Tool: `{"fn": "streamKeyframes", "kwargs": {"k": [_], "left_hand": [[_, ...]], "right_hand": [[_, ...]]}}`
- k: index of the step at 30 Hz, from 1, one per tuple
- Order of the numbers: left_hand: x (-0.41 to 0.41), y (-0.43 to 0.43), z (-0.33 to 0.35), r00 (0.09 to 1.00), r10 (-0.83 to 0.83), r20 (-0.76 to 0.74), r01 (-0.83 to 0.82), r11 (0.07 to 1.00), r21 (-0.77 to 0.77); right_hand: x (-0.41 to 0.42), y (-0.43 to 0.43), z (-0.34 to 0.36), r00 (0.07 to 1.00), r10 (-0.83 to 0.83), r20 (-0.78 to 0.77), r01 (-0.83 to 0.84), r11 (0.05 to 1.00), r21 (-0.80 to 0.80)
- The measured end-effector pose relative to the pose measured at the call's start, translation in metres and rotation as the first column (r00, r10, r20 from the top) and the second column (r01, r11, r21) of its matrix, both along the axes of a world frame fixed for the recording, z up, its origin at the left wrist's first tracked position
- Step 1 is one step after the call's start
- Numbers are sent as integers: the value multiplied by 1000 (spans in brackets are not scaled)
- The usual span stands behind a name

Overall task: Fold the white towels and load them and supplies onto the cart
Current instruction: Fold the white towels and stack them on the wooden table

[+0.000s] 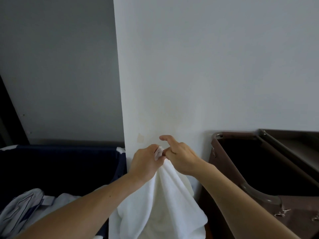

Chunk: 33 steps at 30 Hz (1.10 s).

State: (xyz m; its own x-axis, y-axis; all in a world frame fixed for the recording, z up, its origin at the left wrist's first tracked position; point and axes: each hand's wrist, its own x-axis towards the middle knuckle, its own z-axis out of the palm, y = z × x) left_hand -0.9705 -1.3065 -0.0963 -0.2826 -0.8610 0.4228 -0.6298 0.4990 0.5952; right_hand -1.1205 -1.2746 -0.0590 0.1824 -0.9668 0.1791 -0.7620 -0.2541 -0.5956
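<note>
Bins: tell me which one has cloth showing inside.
The navy bin, left: striped cloth lies in it; the brown bin shows only a dark inside.

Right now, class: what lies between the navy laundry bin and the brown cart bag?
Head view: a white wall column stands between them; before it hangs the white towel, gripped by the left hand and right hand.

Left hand [144, 163] grips a white towel [160, 204] corner, right hand [181, 158] pinches beside it, towel hanging between navy hamper [69, 147] and brown cart bag [293, 219].
</note>
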Motion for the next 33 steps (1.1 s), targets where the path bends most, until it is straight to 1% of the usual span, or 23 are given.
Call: {"fn": "streamKeyframes", "kwargs": {"k": [2,4,6,8,9,11,13,16,21,24,25,26,28,29,33], "left_hand": [[7,0,2,999,-40,5,40,999,-9],[14,-2,6,999,-50,-20,50,999,-4],[22,-6,14,997,-50,-66,48,999,-24],[32,-14,29,995,-21,-102,16,998,-54],[37,-19,38,992,6,-127,-14,998,-63],[45,-30,56,979,59,-197,-73,995,-68],[51,-39,72,963,86,-255,-109,991,-78],[54,-47,89,945,59,-323,-91,992,-85],[54,-49,99,924,-13,-383,-15,997,-71],[63,-54,100,911,29,-411,-58,997,-59],[68,-57,99,908,51,-416,-81,995,-54],[73,-60,98,908,71,-412,-100,994,-50],[82,-66,94,918,93,-386,-119,992,-44],[87,-69,91,925,98,-366,-121,992,-40],[113,-81,82,941,133,-310,-140,990,0]], "right_hand": [[-1,0,-1,997,0,-72,-2,999,-34],[-4,1,-3,997,7,-82,-11,999,-49],[-13,1,-10,1000,7,22,-6,998,-56],[-30,0,-21,990,-57,128,73,990,-121],[-40,0,-27,985,-106,135,127,979,-160],[-60,1,-39,980,-186,68,196,957,-213],[-74,2,-52,982,-184,-32,176,969,-174],[-79,4,-70,992,-80,-101,76,996,-34],[-73,6,-86,977,45,-209,-35,998,54],[-79,11,-84,976,63,-208,-32,988,149],[-80,14,-83,971,75,-228,-34,984,176],[-81,16,-82,956,95,-279,-41,980,194],[-81,19,-81,900,132,-416,-60,982,181],[-81,19,-79,884,123,-451,-55,985,161],[-91,14,-46,866,-1,-501,9,1000,13]]}}
